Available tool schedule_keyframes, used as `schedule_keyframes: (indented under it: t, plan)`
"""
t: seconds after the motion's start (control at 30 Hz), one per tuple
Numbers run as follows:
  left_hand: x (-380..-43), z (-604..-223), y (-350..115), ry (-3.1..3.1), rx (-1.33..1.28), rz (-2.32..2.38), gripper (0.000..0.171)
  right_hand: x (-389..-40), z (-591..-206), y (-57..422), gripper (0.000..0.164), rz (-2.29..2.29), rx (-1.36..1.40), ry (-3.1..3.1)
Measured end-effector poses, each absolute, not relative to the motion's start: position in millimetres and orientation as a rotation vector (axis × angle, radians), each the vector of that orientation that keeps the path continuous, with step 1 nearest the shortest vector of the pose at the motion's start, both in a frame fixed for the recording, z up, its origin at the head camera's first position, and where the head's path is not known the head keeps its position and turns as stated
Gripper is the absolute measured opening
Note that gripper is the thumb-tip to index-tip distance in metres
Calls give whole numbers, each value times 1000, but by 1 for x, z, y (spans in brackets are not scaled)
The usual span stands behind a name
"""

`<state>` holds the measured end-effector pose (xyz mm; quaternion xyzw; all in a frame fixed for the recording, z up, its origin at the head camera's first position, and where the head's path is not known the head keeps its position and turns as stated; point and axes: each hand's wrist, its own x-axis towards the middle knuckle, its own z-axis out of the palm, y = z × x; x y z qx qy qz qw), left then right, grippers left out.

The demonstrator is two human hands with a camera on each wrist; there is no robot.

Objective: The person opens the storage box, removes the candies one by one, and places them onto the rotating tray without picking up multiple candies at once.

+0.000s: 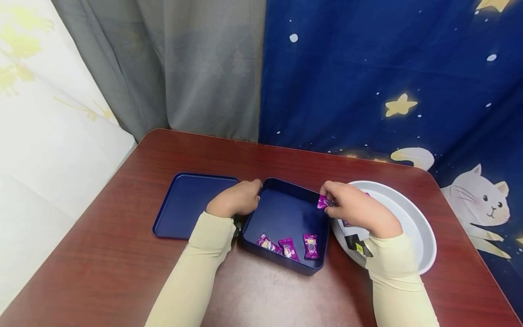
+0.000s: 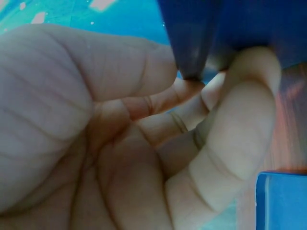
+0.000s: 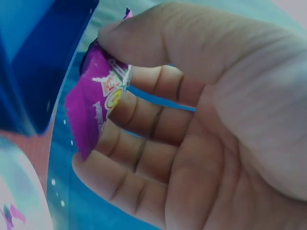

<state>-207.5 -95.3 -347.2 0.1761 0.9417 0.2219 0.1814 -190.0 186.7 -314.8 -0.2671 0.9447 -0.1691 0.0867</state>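
My left hand (image 1: 234, 199) grips the left wall of a dark blue rectangular box (image 1: 286, 209), thumb and fingers at its edge. In the left wrist view the fingers curl about the box's wall (image 2: 211, 28). My right hand (image 1: 357, 209) pinches a purple wrapped candy (image 3: 96, 98) between thumb and fingers. That candy is over the box's right rim in the head view. Three purple candies lie along the box's near side: a left one (image 1: 268, 244), a middle one (image 1: 288, 249) and a right one (image 1: 311, 246).
Right of the box stands a round white tray (image 1: 429, 240), partly hidden by my right arm. It holds a black wrapped packet (image 1: 354, 243) and purple candies. A flat blue lid (image 1: 189, 204) lies left of the box on the brown table (image 1: 102, 259). Curtains (image 1: 216, 68) hang behind.
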Motion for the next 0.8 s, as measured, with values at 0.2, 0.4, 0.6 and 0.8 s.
schedule_keyframes:
  t: [0.2, 0.4, 0.6, 0.8]
  plan:
    - [-207, -347, -95, 2656, 478, 632, 37, -190, -314, 206, 22, -496, -758, 2843]
    - [-206, -347, -95, 2659, 479, 632, 38, -190, -315, 224, 25, -483, -710, 2862]
    - [-205, -347, -94, 2649, 476, 638, 40, -190, -321, 241, 25, -440, -654, 2899]
    - [-207, -346, -94, 2663, 484, 629, 38, -195, -327, 255, 23, -417, -610, 2934]
